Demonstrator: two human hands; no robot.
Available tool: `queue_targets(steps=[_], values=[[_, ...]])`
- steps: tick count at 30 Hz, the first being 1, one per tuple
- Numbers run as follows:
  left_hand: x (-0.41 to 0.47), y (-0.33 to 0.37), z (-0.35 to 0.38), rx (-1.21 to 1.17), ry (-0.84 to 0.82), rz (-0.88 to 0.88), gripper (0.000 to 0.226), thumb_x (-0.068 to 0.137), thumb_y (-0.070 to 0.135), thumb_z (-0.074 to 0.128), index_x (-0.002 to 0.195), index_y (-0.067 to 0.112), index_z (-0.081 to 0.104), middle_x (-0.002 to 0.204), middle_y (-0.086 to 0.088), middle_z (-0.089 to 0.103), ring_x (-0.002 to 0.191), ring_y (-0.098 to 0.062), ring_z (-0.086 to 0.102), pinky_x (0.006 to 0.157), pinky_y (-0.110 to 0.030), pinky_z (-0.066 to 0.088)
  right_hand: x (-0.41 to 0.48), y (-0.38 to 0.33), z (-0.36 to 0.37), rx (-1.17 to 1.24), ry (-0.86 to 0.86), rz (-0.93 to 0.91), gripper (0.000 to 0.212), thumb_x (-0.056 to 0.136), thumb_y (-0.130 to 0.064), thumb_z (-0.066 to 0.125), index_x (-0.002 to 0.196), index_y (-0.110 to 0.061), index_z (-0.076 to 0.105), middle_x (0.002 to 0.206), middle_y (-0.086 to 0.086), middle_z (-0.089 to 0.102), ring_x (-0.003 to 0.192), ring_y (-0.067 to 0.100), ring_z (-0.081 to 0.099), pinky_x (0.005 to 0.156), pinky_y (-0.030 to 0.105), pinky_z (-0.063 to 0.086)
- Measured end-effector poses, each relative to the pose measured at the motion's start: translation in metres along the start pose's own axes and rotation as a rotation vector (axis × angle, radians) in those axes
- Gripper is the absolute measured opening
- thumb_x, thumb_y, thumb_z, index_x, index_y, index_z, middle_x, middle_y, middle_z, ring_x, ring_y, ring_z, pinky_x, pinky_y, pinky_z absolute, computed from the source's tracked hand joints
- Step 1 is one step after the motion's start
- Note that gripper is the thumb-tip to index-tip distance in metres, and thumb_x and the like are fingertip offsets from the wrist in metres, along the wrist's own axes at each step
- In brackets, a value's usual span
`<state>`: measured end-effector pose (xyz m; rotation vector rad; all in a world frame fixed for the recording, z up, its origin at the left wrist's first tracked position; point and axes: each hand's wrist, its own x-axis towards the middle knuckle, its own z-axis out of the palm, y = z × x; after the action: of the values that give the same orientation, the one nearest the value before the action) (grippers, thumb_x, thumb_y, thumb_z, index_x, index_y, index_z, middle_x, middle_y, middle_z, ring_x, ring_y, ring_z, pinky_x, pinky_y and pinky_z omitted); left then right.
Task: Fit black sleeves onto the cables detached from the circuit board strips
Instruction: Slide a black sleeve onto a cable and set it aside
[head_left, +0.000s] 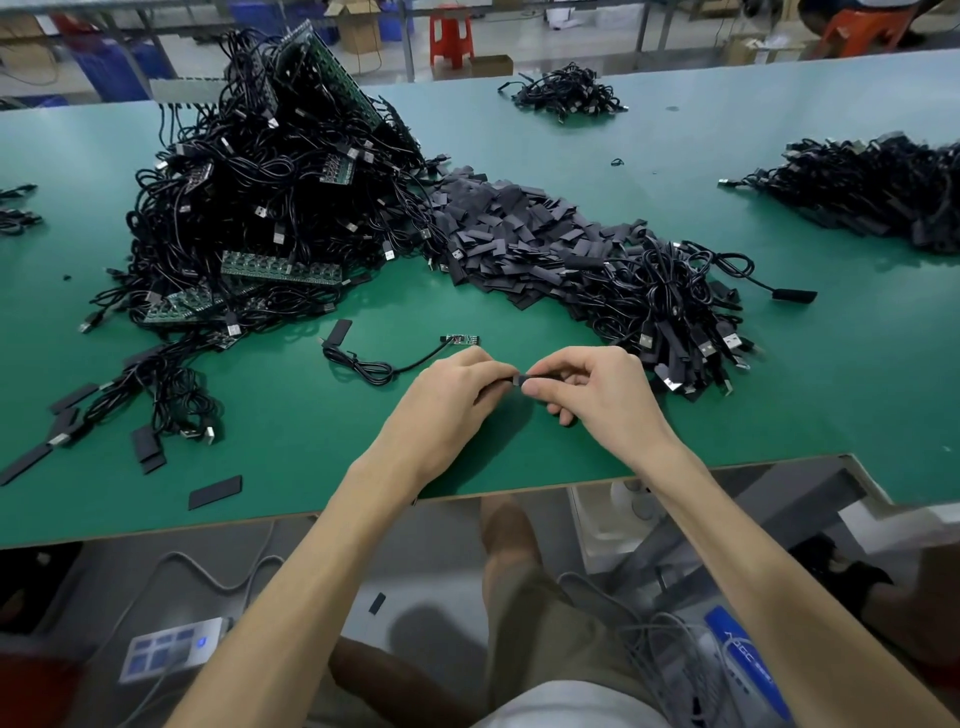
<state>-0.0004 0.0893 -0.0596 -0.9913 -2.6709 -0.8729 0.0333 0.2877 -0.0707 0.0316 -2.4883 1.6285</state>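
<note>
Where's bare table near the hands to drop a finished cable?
Widest: front right, between the right hand, the cable heap and the table edge. Smaller: left of the left hand, nearer than the loose cable, short of the stray sleeves. Crowded: the big tangle and sleeve pile behind.

The person wears khaki shorts (524, 608) and a white shirt (571, 707).

Perhaps a sleeve (521, 379), mostly hidden

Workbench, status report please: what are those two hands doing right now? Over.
Both busy: left hand and right hand pinch one black sleeve between them, over the table. Spare sleeve pile straight ahead. Nothing blocking.
</note>
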Motion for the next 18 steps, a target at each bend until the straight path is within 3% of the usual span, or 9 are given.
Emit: queue_targets(steps=[8,12,14,18], values=[[0.0001,0.0007,-0.0001,0.000,-0.008,0.009,0.021,0.102,0.021,0.060,0.117,0.017,0.075,0.100,0.000,0.065,0.088,-0.021,0.061,0.081,-0.040,0.052,0.0005,0.0014,-0.0034,0.070,-0.030,0.018,0.008,0.083,-0.024,0.085,0.086,-0.018,0.079,0.066,0.007,0.072,0.053,0.018,0.061,0.059,0.029,0.054],[0.0012,-0.0023,-0.0016,-0.060,-0.012,0.012,0.021,0.103,0.021,0.059,0.116,0.018,0.075,0.095,0.003,0.061,0.080,-0.010,0.055,0.078,-0.029,0.047,0.0013,-0.0016,-0.0041,0.161,-0.075,0.056,0.013,0.089,-0.027,0.079,0.088,-0.014,0.079,0.068,0.003,0.070,0.056,0.013,0.057,0.051,0.025,0.049],[0.0017,-0.0034,-0.0021,-0.104,-0.002,0.020,0.020,0.102,0.020,0.060,0.114,0.015,0.075,0.091,0.004,0.059,0.074,-0.004,0.051,0.074,-0.022,0.043,0.0015,-0.0029,-0.0045,0.169,-0.089,0.056,0.019,0.094,-0.029,0.073,0.086,-0.013,0.079,0.068,0.002,0.070,0.053,0.010,0.055,0.050,0.022,0.046],[0.0018,-0.0035,-0.0007,-0.127,0.042,0.021,0.017,0.100,0.017,0.064,0.112,0.013,0.076,0.088,0.002,0.063,0.074,-0.007,0.053,0.072,-0.023,0.045,0.0017,-0.0032,-0.0040,0.110,-0.076,0.056,0.037,0.100,-0.039,0.064,0.079,-0.011,0.077,0.068,0.004,0.070,0.050,0.015,0.053,0.053,0.025,0.045]])
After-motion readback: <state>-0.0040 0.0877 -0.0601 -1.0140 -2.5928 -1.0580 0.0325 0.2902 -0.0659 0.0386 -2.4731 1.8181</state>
